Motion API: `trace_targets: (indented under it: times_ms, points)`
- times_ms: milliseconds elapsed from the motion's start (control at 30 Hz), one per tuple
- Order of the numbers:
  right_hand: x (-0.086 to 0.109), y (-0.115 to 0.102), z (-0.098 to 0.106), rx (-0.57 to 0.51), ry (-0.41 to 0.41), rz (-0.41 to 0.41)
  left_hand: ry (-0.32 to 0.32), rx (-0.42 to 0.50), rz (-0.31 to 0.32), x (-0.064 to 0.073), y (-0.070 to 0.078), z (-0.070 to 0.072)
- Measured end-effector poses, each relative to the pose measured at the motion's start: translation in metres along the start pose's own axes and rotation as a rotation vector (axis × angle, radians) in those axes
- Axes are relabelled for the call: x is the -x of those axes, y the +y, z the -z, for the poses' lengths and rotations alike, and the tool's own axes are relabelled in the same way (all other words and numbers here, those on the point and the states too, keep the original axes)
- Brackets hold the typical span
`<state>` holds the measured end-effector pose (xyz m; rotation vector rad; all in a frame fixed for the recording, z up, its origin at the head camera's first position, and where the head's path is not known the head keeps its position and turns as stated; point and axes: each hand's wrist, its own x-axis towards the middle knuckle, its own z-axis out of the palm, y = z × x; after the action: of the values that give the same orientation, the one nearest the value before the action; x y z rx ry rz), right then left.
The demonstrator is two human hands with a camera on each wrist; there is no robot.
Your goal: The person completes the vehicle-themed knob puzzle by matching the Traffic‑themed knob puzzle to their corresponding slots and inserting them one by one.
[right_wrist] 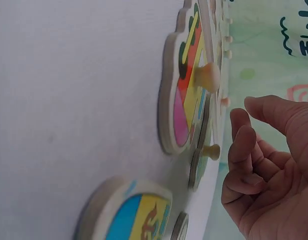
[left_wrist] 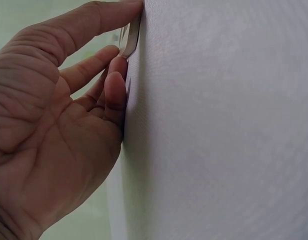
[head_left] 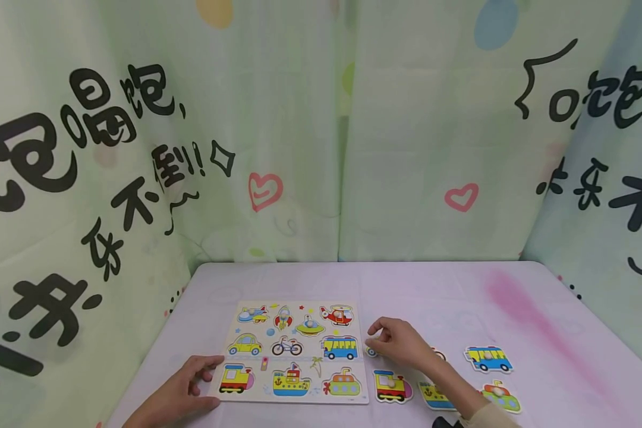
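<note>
A white puzzle board (head_left: 294, 399) with coloured vehicle pictures lies on the table. My left hand (head_left: 179, 389) rests at its left edge, index fingertip at the side and thumb by the front corner. In the left wrist view, the thumb and fingertips meet the board's thin edge (left_wrist: 134, 37). My right hand (head_left: 401, 343) is just right of the board, over a mostly hidden piece (head_left: 371, 352) that shows a wheel. In the right wrist view its thumb and index finger are a little apart, with nothing between them. The knobbed train piece (right_wrist: 186, 105) lies near that hand.
Right of the board lie a train piece (head_left: 390, 386), a ship piece (head_left: 433, 397) partly under the right forearm, a bus piece (head_left: 488, 359) and a submarine piece (head_left: 502, 397). A printed curtain (head_left: 299, 131) hangs behind the table (head_left: 422, 285).
</note>
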<state>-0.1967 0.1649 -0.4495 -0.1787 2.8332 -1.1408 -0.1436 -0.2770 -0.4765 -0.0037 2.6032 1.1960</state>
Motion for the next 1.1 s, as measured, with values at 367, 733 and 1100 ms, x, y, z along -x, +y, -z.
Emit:
trace_targets:
  times_ms: [367,733,1100]
  points:
    - [0.003,0.013,0.010,0.026,-0.032,0.012,0.005,0.001,0.009,0.002,0.001,0.000]
    - [0.001,0.022,0.015,0.040,-0.080,0.052,0.018,-0.009,0.019,0.003,0.004,0.000]
    - [-0.004,0.027,0.011,0.043,-0.093,0.047,0.003,-0.040,-0.031,0.000,0.002,0.001]
